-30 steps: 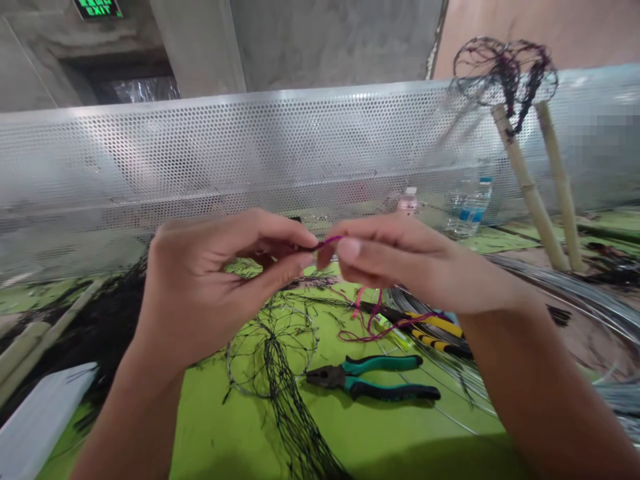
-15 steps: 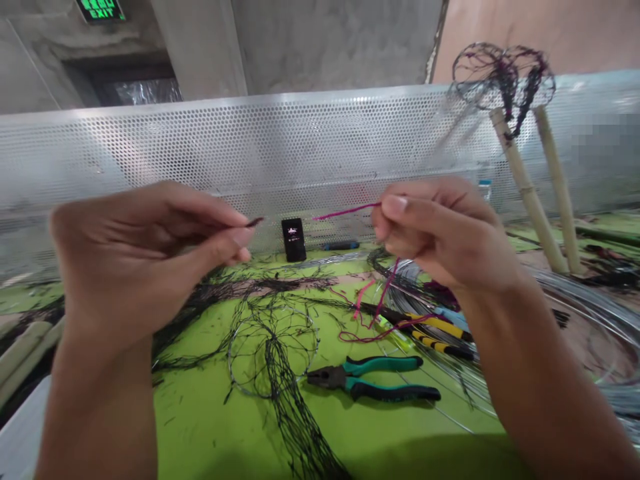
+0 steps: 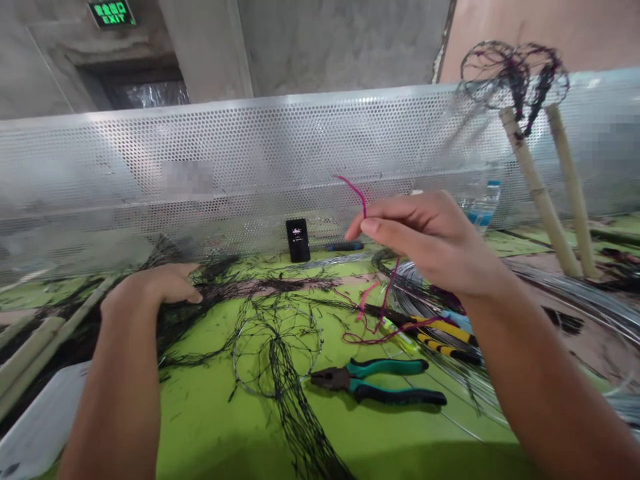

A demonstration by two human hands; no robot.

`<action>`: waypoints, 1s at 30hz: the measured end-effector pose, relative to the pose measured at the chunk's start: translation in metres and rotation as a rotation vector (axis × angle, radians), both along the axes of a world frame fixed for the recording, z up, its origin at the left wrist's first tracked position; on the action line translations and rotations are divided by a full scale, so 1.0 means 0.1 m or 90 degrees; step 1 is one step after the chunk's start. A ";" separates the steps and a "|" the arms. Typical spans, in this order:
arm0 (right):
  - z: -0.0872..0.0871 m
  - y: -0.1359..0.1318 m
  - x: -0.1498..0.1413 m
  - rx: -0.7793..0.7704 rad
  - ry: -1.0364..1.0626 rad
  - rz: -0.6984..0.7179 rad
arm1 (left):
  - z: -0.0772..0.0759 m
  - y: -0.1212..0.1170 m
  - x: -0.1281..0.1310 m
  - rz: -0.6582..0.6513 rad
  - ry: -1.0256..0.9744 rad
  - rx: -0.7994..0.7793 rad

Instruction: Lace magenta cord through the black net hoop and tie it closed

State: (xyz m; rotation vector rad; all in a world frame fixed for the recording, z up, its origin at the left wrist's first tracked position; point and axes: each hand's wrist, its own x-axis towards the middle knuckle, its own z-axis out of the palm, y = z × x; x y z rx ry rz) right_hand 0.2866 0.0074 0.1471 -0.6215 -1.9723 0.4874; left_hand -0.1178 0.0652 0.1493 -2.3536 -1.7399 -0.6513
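My right hand point(image 3: 420, 233) is raised over the table and pinches a magenta yarn point(image 3: 361, 195) between thumb and fingers. A short end of it curls up to the left; a longer length trails down to the tabletop. On the left, my left hand point(image 3: 160, 285) is low at the dark wire heap, thumb and forefinger apart, with nothing visible between them. Black netting point(image 3: 295, 400) lies in the middle, spread at its top across a thin wire ring point(image 3: 235, 357). Pliers with green and black handles point(image 3: 385, 383) rest right of the ring, jaws close to it.
A perforated metal panel point(image 3: 250, 153) stands behind the green table point(image 3: 210, 413). In front of it is a black phone-like device point(image 3: 299, 240). Wire coils point(image 3: 565, 293) and yellow-black handled tools point(image 3: 445, 340) lie right. Bamboo posts point(image 3: 540, 193) carry a netted wire form point(image 3: 515, 73).
My left hand has dropped down and back to the dark heap, and the small dark strand has gone from its fingertips. My right hand has shifted slightly; the yarn's free end now curves upward.
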 end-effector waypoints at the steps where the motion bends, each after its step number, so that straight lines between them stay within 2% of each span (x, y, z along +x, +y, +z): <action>1: -0.01 -0.01 -0.03 0.009 -0.009 -0.030 | -0.01 -0.02 0.05 0.007 0.018 -0.020; 3: -0.02 -0.01 -0.09 0.013 -0.049 -0.053 | 0.01 -0.14 0.32 -0.007 0.032 -0.052; 4: -0.03 -0.01 -0.13 0.013 -0.087 -0.043 | 0.02 -0.22 0.51 -0.039 0.026 -0.051; 5: -0.04 -0.01 -0.18 0.012 -0.143 -0.022 | 0.02 -0.33 0.72 -0.107 -0.030 -0.025; 7: -0.06 0.00 -0.27 0.016 -0.298 0.025 | -0.01 -0.54 1.12 -0.296 -0.204 -0.028; 8: -0.08 -0.01 -0.31 0.027 -0.373 0.036 | -0.04 -0.63 1.29 -0.353 -0.241 -0.089; 9: -0.10 -0.02 -0.35 0.039 -0.438 0.030 | -0.08 -0.72 1.43 -0.358 -0.241 -0.125; 11: -0.17 -0.07 -0.41 0.062 -0.524 -0.013 | -0.19 -0.87 1.60 -0.313 -0.175 -0.166; 14: -0.31 -0.22 -0.43 0.069 -0.596 -0.045 | -0.38 -1.02 1.64 -0.263 -0.163 -0.234; 18: -0.50 -0.43 -0.40 0.021 -0.650 -0.082 | -0.55 -1.11 1.59 -0.238 -0.175 -0.395; 22: -0.70 -0.47 -0.27 -0.033 -0.604 -0.079 | -0.66 -1.11 1.55 -0.225 -0.138 -0.424; 26: -0.92 -0.40 -0.11 -0.164 -0.504 -0.039 | -0.82 -1.07 1.54 -0.268 -0.103 -0.353; 28: -1.03 -0.39 -0.09 -0.281 -0.395 0.038 | -0.93 -1.06 1.56 -0.346 -0.054 -0.223; 30: -1.14 -0.41 -0.14 -0.435 -0.230 0.149 | -1.06 -1.06 1.58 -0.426 0.013 -0.072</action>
